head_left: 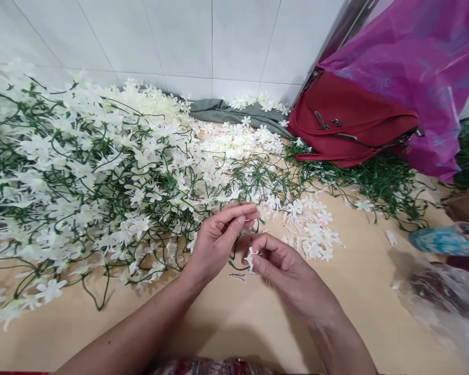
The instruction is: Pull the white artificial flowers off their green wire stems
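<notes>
Near the middle of the view, my left hand (pixel 223 234) is closed, thumb against the fingers, around a thin green stem (pixel 233 262) that hangs below it. Something white shows just past its fingertips, too small to make out. To the right and slightly lower, my right hand (pixel 279 265) pinches a small white flower (pixel 250 259) between thumb and fingers. The two hands are close together above the table (pixel 226 317). A few short thin pieces (pixel 238 277) lie on the table below them.
A large heap of white flowers with green stems (pixel 101 166) fills the left. Loose white blossoms (pixel 316 229) lie right of centre. Behind are a red bag (pixel 355 114), a purple plastic bag (pixel 421 67) and a tiled wall. Clear plastic (pixel 445 297) and a blue-patterned item (pixel 441 239) sit right.
</notes>
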`<state>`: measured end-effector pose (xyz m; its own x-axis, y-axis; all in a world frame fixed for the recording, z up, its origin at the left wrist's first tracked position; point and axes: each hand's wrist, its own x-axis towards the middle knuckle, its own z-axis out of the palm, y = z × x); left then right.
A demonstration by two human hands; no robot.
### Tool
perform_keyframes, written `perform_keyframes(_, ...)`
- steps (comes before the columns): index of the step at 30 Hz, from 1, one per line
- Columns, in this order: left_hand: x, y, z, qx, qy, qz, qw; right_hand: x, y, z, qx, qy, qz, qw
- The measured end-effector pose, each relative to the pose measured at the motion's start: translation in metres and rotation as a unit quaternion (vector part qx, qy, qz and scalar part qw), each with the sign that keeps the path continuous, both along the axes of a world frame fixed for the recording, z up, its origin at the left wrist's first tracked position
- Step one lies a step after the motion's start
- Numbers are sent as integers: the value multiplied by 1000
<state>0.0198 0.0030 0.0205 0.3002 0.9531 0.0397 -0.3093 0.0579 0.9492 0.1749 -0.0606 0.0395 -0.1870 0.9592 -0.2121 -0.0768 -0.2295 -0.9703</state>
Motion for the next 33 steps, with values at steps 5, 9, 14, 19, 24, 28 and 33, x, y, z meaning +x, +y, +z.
perform_keyframes(5,1,0,3,-48,-82,-11,995,-16,-3,-6,35,-56,-27,997)
perform_keyframes(9,-3,0,7,-34,-70,-21,997,-16,-3,-6,10,-40,-42,998)
perform_keyframes(14,-14,6,7,144,126,-8,981,4,0,0,13,-48,-68,996)
perform_keyframes(19,-19,12,6,303,230,-16,925,21,12,9,56,-86,-79,992)
perform_keyframes(24,-20,10,6,304,262,2,916,22,26,9,68,-87,-85,990)
perform_keyframes(28,-22,11,8,278,271,37,921,22,31,5,36,5,-106,994)
perform_keyframes(33,-22,12,3,146,153,4,977,26,33,-2,26,64,-157,985)
